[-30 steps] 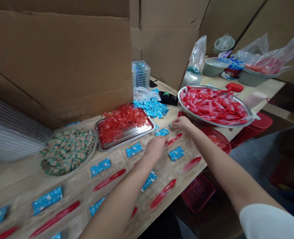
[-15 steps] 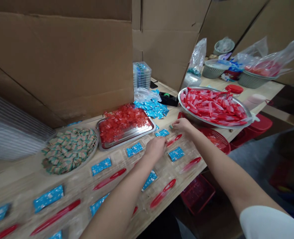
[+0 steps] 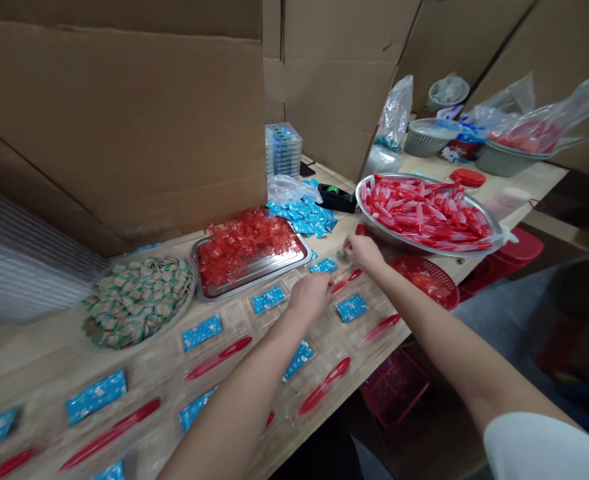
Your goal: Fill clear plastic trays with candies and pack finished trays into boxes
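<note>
My right hand (image 3: 364, 253) has its fingers pinched together on a small green-and-tan packet (image 3: 341, 253), above the far end of the rows of clear plastic trays. My left hand (image 3: 310, 291) is lower and to the left, fingers curled over a tray; its fingertips are mostly hidden, and I cannot make out what they hold. Just right of it lies a slim red plastic tool (image 3: 347, 281). Blue printed packets (image 3: 353, 307) and more red tools (image 3: 324, 387) sit in the clear trays along the table.
A round tub of green-and-tan packets (image 3: 139, 303), a metal tray of red translucent pieces (image 3: 302, 257) and a blue packet pile (image 3: 307, 217) line the back. At right stand a metal bowl of red tools (image 3: 424, 213) and a red basket (image 3: 447, 293). Cardboard (image 3: 124, 133) rises behind.
My right hand has shifted very slightly left, its fingers still around the small packet. My left hand stays almost in place. The whole view has moved a little.
</note>
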